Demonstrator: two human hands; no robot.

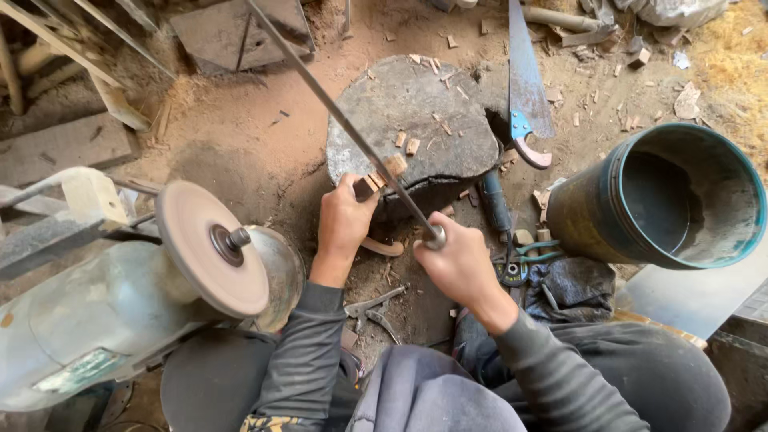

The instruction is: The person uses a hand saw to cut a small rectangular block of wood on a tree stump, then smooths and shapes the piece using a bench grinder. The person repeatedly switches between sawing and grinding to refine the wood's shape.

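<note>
Small brown wooden block (376,182) sits pinched in the left hand (342,220) at the near edge of the flat grey stone slab (416,120). Just right, the right hand (460,264) has its grip closed round the long thin metal rod (344,124), which slants away over the slab. Wood chips (406,144) dot the slab; a blue-handled saw (526,88) lies at its far-right edge.

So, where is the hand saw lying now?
In the head view, the hand saw lies on the dirt floor at upper right, beside the flat stone block, with its blue handle pointing toward the large bucket.
</note>
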